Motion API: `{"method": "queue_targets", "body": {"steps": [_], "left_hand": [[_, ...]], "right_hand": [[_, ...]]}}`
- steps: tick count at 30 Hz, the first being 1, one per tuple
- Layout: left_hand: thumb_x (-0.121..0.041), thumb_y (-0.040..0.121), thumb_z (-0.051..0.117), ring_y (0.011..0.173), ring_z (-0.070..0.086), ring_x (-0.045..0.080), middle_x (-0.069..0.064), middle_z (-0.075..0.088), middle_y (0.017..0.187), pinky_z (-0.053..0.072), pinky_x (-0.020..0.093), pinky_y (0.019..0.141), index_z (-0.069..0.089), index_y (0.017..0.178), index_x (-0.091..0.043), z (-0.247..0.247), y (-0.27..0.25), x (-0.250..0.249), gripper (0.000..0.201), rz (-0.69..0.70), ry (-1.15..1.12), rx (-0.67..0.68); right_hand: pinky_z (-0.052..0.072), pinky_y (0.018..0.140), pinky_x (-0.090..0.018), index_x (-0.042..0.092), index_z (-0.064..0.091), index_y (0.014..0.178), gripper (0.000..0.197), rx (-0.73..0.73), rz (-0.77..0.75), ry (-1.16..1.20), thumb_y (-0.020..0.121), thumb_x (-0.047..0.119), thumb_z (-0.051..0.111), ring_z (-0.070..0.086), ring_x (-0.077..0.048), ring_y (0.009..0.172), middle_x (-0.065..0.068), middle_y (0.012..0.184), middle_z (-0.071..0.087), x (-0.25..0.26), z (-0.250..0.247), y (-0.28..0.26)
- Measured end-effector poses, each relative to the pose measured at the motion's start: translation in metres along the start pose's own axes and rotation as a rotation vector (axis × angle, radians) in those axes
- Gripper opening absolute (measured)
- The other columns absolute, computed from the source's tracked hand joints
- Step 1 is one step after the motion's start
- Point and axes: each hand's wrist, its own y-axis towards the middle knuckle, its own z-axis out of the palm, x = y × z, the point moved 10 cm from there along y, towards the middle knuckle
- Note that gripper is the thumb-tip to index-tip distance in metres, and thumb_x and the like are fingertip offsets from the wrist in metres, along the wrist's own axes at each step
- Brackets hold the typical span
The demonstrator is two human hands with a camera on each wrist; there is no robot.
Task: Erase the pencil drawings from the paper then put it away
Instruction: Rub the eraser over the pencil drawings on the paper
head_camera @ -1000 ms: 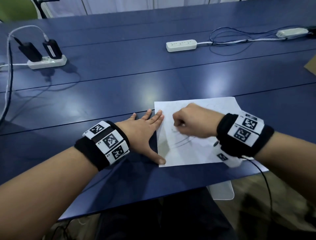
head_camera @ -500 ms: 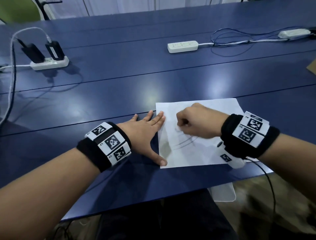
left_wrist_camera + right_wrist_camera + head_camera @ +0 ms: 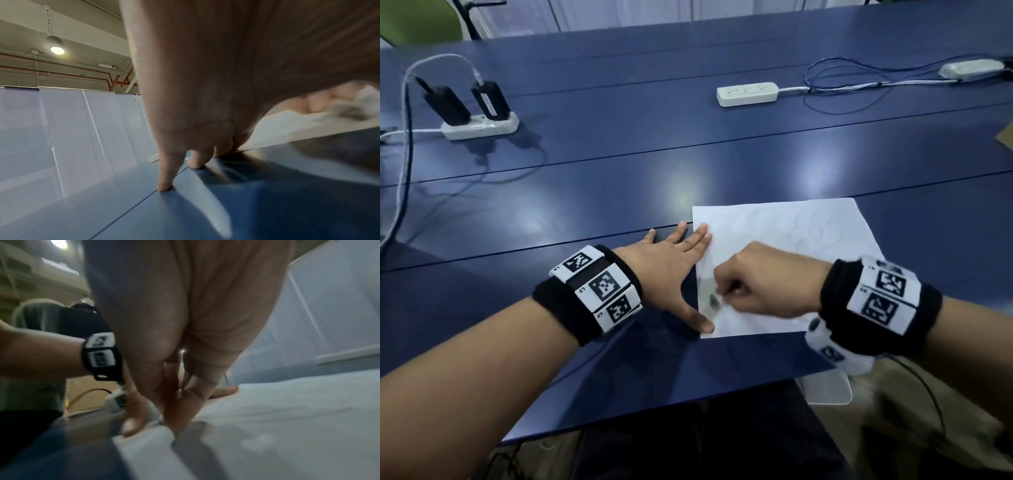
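A white paper (image 3: 808,233) with faint pencil lines lies on the blue table (image 3: 619,192) near its front edge. My left hand (image 3: 688,274) lies flat with straight fingers, its index finger and thumb pressing the paper's left edge. My right hand (image 3: 726,291) is curled over the paper's lower left part and pinches a small eraser (image 3: 713,302), blurred, its dark tip on the sheet. In the right wrist view the fingers (image 3: 176,410) pinch down onto the paper (image 3: 287,418). The left wrist view shows straight fingers (image 3: 166,175) on the table.
Farther back on the table lie a white power strip (image 3: 746,93), another with black adapters (image 3: 481,125) at the left, and a third (image 3: 974,67) at the far right, with loose cables (image 3: 835,85). The table's front edge runs just below my wrists.
My right hand has slid down and left across the paper, towards my left thumb, with the eraser. The left hand has stayed flat on the paper's edge.
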Motion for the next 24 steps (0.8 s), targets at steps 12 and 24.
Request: {"method": "queue_targets", "body": {"steps": [12,24], "left_hand": [[-0.095,0.051,0.053,0.146,-0.025,0.015,-0.010,-0.030,0.157,0.000,0.057,0.120,-0.023,0.152,-0.021,0.001,0.000,0.000,0.147,-0.002,0.004,0.009],[-0.095,0.051,0.053,0.146,-0.025,0.015,-0.009,-0.030,0.157,-0.001,0.058,0.119,-0.023,0.152,-0.020,0.000,0.000,0.000,0.147,0.006,0.000,0.003]], "right_hand": [[0.042,0.063,-0.027,0.016,0.062,0.074,0.013,0.006,0.006,0.019,0.084,0.022,0.057,0.053,-0.015,0.064,0.001,0.073,0.069,0.008,0.005,0.001],[0.032,0.057,-0.019,0.019,0.063,0.076,0.007,0.012,-0.009,-0.014,0.082,0.017,0.059,0.042,-0.008,0.059,0.007,0.068,0.064,0.006,0.003,-0.007]]}}
